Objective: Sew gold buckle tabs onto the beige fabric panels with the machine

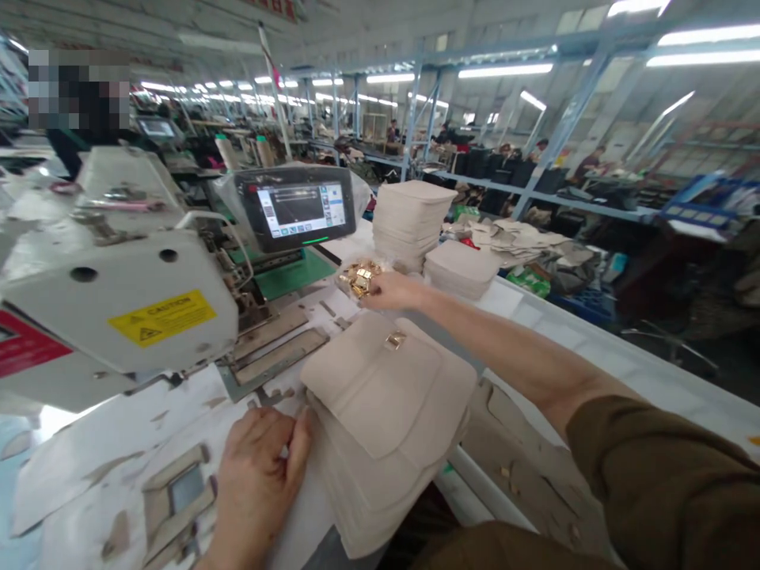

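My right hand point(392, 291) reaches forward to a clear bag of small gold metal fittings point(363, 277). Its fingers are bent together at the pile's near edge, and what they pinch, if anything, is hidden. Closed loosely, my left hand point(261, 451) rests on the white work surface, thumb beside a stack of beige bag panels point(362, 507); anything under its curled fingers is hidden. On top of that stack lies a beige flap piece point(380, 388), with a gold clasp point(395, 340) near its far edge.
A sewing machine head point(124, 293) and a lit control screen point(302, 207) stand to the left and ahead. Taller beige stacks point(409, 222) rise behind the bag. A metal clamp frame point(276, 352) and scraps lie beside the machine. Co-workers are farther back.
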`<state>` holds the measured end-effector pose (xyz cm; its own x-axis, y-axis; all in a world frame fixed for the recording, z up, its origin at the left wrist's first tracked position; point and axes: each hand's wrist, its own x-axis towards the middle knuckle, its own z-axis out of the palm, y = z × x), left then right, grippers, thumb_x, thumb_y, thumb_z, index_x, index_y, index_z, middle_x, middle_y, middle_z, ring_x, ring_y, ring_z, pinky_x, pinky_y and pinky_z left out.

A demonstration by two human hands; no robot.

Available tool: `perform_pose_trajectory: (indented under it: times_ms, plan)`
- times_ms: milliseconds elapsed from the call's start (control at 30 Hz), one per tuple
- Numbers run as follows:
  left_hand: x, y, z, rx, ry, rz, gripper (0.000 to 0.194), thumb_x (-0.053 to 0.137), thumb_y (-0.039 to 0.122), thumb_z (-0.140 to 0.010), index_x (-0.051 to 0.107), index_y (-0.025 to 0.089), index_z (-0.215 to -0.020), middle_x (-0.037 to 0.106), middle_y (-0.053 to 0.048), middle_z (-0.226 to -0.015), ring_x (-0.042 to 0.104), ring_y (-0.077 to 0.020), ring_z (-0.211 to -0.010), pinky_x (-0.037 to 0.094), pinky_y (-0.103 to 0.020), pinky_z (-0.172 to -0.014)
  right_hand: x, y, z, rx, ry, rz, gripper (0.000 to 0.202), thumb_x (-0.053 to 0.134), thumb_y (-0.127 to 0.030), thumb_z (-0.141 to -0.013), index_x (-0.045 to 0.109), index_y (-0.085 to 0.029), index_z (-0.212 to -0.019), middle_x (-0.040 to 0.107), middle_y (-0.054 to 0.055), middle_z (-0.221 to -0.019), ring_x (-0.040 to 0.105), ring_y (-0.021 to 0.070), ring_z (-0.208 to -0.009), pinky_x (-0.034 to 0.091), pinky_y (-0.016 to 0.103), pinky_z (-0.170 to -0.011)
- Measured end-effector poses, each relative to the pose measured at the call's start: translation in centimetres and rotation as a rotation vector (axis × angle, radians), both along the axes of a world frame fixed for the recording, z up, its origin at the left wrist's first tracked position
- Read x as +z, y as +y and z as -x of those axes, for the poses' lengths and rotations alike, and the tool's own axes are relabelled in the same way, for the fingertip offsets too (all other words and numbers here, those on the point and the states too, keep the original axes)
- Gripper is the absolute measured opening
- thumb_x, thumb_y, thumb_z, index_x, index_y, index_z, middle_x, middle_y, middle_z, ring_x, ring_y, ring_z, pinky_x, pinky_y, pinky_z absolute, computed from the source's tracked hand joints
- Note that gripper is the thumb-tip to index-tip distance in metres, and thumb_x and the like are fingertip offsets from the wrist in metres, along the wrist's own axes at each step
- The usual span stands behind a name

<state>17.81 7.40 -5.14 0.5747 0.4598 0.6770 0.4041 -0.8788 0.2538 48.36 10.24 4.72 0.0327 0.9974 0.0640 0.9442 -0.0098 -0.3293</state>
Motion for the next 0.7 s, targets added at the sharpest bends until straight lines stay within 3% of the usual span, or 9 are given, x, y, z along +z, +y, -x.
perform_pose_trajectory:
  times_ms: [100,200,267,333,400,467,567,700]
  plan:
    - [-0.2,0.1,-0.5,0.016,0.001,-0.055,0.023,0.052,0.028,-0.092,0.05,0.021,-0.07,0.059,-0.003,-0.068,0.052,-0.0205,-0.074,0.041,-0.035,-0.075,-5.8,-1.9,-2.2,-0.082,0.086,0.207,0.03,0.07,-0.043,-0.078,0.061,-0.017,-0.066,0.059,0.0,-0.063,0.056,0.0158,-0.068,0.04,0.024,-0.061]
    - [-0.5,0.3,-0.7,0.047,0.035,-0.074,0.016,0.051,0.033,-0.092,0.055,0.019,-0.088,0.065,-0.009,-0.088,0.056,-0.0252,-0.088,0.042,-0.04,-0.083,-8.4,-2.4,-1.8,-0.114,0.239,0.124,0.026,0.07,-0.038,-0.078,0.062,-0.014,-0.071,0.061,0.0,-0.067,0.058,0.0163,-0.072,0.041,0.024,-0.064]
    - [-0.7,0.5,-0.7,0.064,0.072,-0.068,0.02,0.05,0.037,-0.093,0.056,0.018,-0.095,0.064,-0.01,-0.092,0.057,-0.0268,-0.091,0.044,-0.042,-0.083,-8.2,-2.4,-1.3,-0.076,0.436,-0.054,0.022,0.067,-0.034,-0.08,0.064,-0.013,-0.081,0.064,0.001,-0.077,0.06,0.0174,-0.081,0.045,0.026,-0.072]
    - [-0.7,0.6,-0.6,0.08,0.106,-0.033,0.028,0.047,0.042,-0.093,0.056,0.017,-0.102,0.064,-0.011,-0.095,0.058,-0.0282,-0.092,0.045,-0.044,-0.083,-6.6,-3.0,-1.5,-0.017,0.718,-0.193,0.027,0.064,-0.038,-0.082,0.064,-0.014,-0.095,0.068,0.002,-0.087,0.062,0.0187,-0.088,0.049,0.029,-0.08]
    - [-0.7,0.6,-0.4,0.102,0.135,0.031,0.035,0.044,0.048,-0.093,0.055,0.016,-0.106,0.064,-0.012,-0.099,0.059,-0.0291,-0.094,0.048,-0.045,-0.083,-4.4,-4.5,-3.0,-0.001,0.976,-0.284,0.038,0.064,-0.045,-0.081,0.061,-0.018,-0.108,0.07,0.003,-0.097,0.065,0.0197,-0.092,0.052,0.034,-0.085]
    - [-0.6,0.6,-0.1,0.126,0.16,0.118,0.041,0.042,0.052,-0.093,0.054,0.016,-0.109,0.064,-0.012,-0.101,0.06,-0.0293,-0.095,0.05,-0.046,-0.083,-2.1,-7.3,-6.1,-0.074,1.092,-0.357,0.045,0.07,-0.046,-0.076,0.06,-0.021,-0.113,0.072,0.004,-0.102,0.067,0.0212,-0.092,0.054,0.038,-0.086]
    - [-0.7,0.3,0.3,0.164,0.165,0.262,0.05,0.04,0.059,-0.091,0.054,0.016,-0.111,0.064,-0.013,-0.104,0.062,-0.0302,-0.099,0.052,-0.048,-0.088,-0.4,-13.5,-12.9,-0.349,1.024,-0.374,0.046,0.075,-0.042,-0.072,0.062,-0.021,-0.111,0.073,0.006,-0.102,0.07,0.0252,-0.088,0.056,0.041,-0.079]
    - [-1.5,-0.7,0.5,0.232,0.195,0.45,0.067,0.037,0.068,-0.086,0.051,0.013,-0.12,0.062,-0.018,-0.115,0.061,-0.0349,-0.109,0.051,-0.054,-0.093,-1.9,-20.9,-20.5,-0.778,0.565,-0.215,0.032,0.074,-0.039,-0.073,0.066,-0.016,-0.093,0.072,0.016,-0.096,0.069,0.0305,-0.09,0.053,0.04,-0.078]
